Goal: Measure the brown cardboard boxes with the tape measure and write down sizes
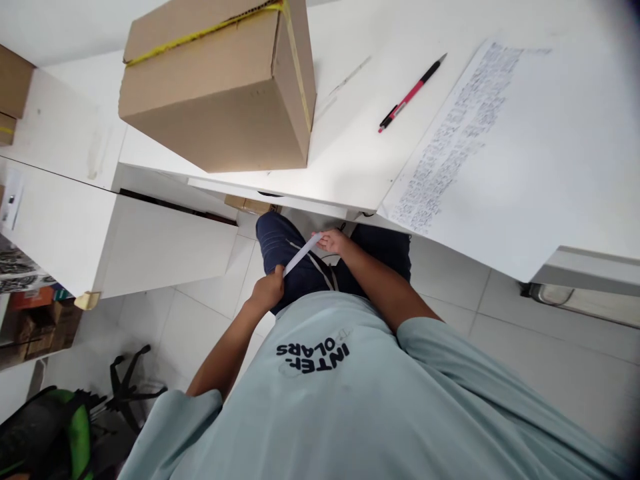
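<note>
Below the desk edge, over my lap, both my hands hold a narrow white paper strip. My left hand is closed on the strip's lower end. My right hand pinches its upper end. The strip runs slanted between them, above my dark blue trousers. My light blue shirt fills the bottom of the view.
On the white desk stand a cardboard box with yellow tape, a pink and black pen and a large printed sheet. A white cabinet is at left, a green and black bag and a chair base on the tiled floor.
</note>
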Action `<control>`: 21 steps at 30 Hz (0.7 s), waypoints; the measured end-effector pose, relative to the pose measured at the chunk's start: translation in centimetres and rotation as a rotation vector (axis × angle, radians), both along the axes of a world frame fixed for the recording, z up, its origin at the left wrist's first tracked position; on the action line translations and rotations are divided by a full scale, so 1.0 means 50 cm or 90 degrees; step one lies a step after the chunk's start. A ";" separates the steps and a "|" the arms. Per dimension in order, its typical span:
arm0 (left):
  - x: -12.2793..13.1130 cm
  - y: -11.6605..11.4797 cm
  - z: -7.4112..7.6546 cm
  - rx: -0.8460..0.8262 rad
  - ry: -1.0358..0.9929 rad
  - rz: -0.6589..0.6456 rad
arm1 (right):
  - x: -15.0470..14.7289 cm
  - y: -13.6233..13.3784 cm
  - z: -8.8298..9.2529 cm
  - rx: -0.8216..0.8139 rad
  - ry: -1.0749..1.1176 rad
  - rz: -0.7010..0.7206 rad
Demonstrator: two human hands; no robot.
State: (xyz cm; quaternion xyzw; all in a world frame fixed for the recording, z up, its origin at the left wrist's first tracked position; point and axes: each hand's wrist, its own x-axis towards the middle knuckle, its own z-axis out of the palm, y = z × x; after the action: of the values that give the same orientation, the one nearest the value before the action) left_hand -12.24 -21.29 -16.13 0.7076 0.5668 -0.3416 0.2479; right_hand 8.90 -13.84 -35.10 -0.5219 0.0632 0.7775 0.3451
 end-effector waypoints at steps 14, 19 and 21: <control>-0.064 -0.138 0.051 -0.058 -0.196 0.397 | -0.137 -0.017 0.117 0.116 0.080 0.064; -0.078 -0.098 0.015 0.034 -0.361 0.792 | -0.186 -0.029 0.184 0.196 0.112 0.089; -0.077 -0.034 0.000 -0.001 -0.381 0.848 | -0.199 -0.030 0.211 0.226 0.126 0.100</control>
State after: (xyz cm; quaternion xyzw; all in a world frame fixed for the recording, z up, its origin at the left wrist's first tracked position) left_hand -16.09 -23.01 -16.12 0.2756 0.7849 0.0893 0.5478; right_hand -1.07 -15.36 -24.57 -0.3770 -0.0821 0.8484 0.3624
